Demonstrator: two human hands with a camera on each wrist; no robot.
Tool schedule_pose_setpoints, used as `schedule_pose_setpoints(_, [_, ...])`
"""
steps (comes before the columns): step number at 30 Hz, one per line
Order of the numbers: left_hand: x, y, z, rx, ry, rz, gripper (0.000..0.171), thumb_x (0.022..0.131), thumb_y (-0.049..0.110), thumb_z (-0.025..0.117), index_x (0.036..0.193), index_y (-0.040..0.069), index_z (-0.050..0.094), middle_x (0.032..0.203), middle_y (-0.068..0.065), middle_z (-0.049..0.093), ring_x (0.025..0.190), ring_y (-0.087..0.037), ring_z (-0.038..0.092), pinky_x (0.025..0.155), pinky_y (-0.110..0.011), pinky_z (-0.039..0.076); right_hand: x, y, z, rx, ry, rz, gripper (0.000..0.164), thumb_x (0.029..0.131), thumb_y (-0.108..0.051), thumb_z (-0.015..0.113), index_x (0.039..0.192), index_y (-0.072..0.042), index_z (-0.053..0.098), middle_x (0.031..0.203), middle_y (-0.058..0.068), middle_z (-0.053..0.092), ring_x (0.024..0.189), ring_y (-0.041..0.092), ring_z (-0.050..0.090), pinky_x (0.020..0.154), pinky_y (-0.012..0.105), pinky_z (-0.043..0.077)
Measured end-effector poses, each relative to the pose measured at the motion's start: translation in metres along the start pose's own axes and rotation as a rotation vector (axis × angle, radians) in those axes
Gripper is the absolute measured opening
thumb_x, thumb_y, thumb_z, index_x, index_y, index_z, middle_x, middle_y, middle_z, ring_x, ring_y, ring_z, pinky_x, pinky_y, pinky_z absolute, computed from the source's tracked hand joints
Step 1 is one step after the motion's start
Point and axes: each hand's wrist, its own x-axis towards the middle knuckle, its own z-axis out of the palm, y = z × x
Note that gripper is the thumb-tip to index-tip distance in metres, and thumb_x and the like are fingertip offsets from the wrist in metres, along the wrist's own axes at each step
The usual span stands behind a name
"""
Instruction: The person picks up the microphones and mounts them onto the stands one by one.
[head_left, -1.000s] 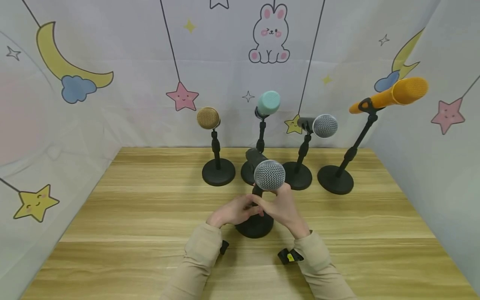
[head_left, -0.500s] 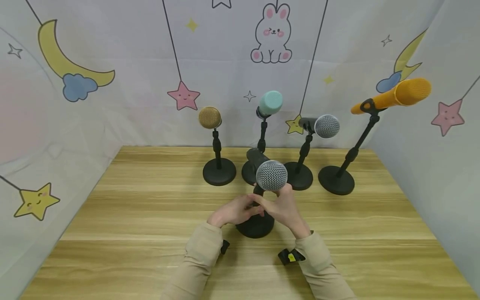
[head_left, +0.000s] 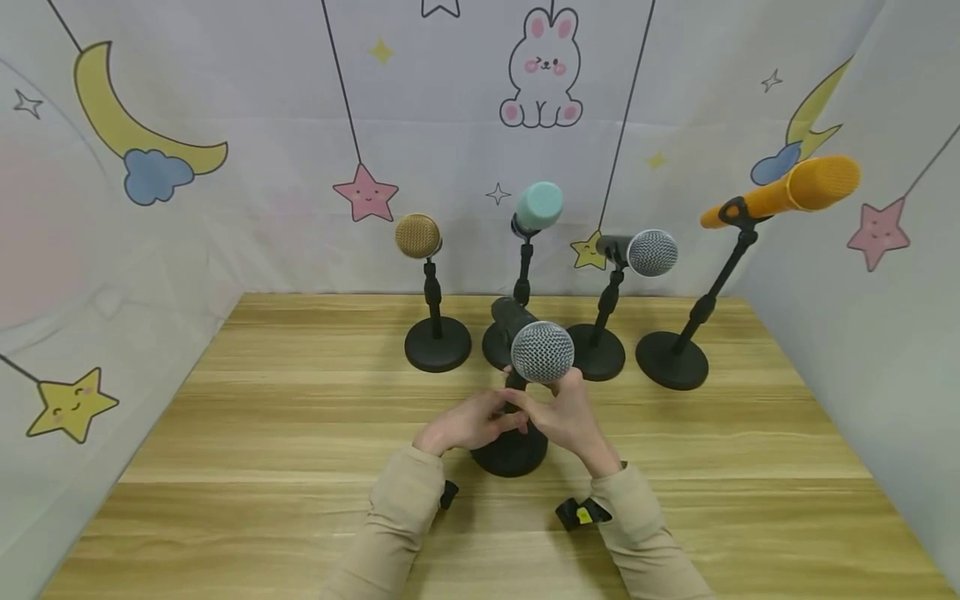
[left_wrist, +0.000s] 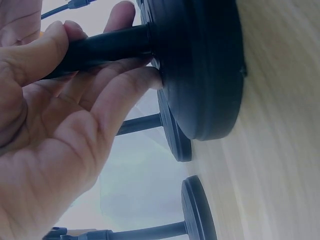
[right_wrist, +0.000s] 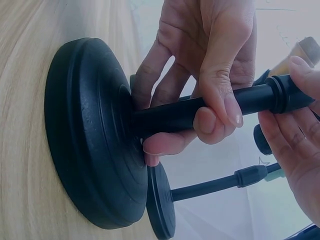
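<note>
A black microphone with a silver mesh head (head_left: 542, 352) is mounted on a short black microphone stand (head_left: 510, 457), whose round base rests on the table in front of the person. My left hand (head_left: 467, 423) grips the lower part of the stand's pole; in the left wrist view its fingers curl round the pole (left_wrist: 112, 42) just above the base. Higher up, my right hand (head_left: 572, 417) holds the pole at its collar (right_wrist: 282, 94), as the right wrist view shows. In the head view the hands overlap, and the microphone hides part of the right fingers.
Behind stand several more microphones on round-based stands: a gold one (head_left: 417, 236), a mint one (head_left: 539, 206), a black-and-silver one (head_left: 651, 252) and an orange one (head_left: 813, 185). The wooden table (head_left: 300, 400) meets a printed cloth backdrop (head_left: 285, 208) at the back and sides.
Both hands keep their hold on the microphone stand in the same place. Only a slight shift of the whole head view shows, and the cloth on the right moves a little.
</note>
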Motion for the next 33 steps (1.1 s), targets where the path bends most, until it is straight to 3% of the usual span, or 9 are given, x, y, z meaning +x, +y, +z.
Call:
schedule_pose_setpoints(7, [0.0013, -0.0025, -0.0014, 0.016, 0.002, 0.029, 0.027, 0.106, 0.021, 0.052, 0.108, 0.004, 0.073, 0.118, -0.011, 0.071, 0.105, -0.017, 0.063, 0.096, -0.031, 0.051, 0.0009, -0.0006, -0.0018, 0.064, -0.041, 0.010, 0.029, 0.080, 0.017, 0.074, 0.108, 0.016, 0.064, 0.100, 0.034, 0.068, 0.097, 0.021, 0.072, 0.090, 0.024, 0.057])
schedule_pose_setpoints(12, [0.0009, -0.0018, -0.0009, 0.018, 0.008, 0.002, 0.025, 0.106, 0.018, 0.052, 0.112, 0.004, 0.071, 0.115, -0.012, 0.072, 0.102, -0.020, 0.065, 0.092, -0.035, 0.053, 0.0004, -0.0008, -0.0011, 0.024, -0.050, 0.041, 0.030, 0.080, 0.014, 0.076, 0.109, 0.013, 0.066, 0.104, 0.028, 0.070, 0.097, 0.021, 0.071, 0.090, 0.026, 0.058])
schedule_pose_setpoints(18, [0.0009, 0.0012, -0.0002, 0.016, 0.014, -0.029, 0.025, 0.106, 0.017, 0.052, 0.113, 0.003, 0.072, 0.115, -0.014, 0.072, 0.107, -0.026, 0.067, 0.094, -0.041, 0.054, -0.0018, -0.0005, 0.0022, -0.025, 0.018, 0.092, 0.034, 0.078, 0.009, 0.080, 0.108, 0.012, 0.065, 0.105, 0.027, 0.070, 0.099, 0.018, 0.070, 0.088, 0.030, 0.059])
schedule_pose_setpoints(24, [0.0008, 0.0004, -0.0003, 0.005, 0.004, -0.010, 0.026, 0.106, 0.018, 0.051, 0.116, 0.003, 0.070, 0.117, -0.014, 0.072, 0.115, -0.029, 0.067, 0.100, -0.044, 0.053, -0.0011, -0.0027, 0.0022, -0.002, 0.023, 0.071, 0.032, 0.078, 0.012, 0.079, 0.106, 0.013, 0.064, 0.100, 0.025, 0.071, 0.096, 0.013, 0.070, 0.088, 0.028, 0.059])
schedule_pose_setpoints(33, [-0.0011, -0.0008, -0.0008, 0.018, 0.010, 0.039, 0.027, 0.107, 0.021, 0.051, 0.107, 0.004, 0.072, 0.120, -0.014, 0.071, 0.116, -0.029, 0.066, 0.101, -0.042, 0.052, -0.0014, -0.0013, 0.0011, 0.043, -0.015, 0.080, 0.027, 0.081, 0.013, 0.076, 0.106, 0.011, 0.065, 0.101, 0.027, 0.069, 0.096, 0.007, 0.068, 0.091, 0.026, 0.057])
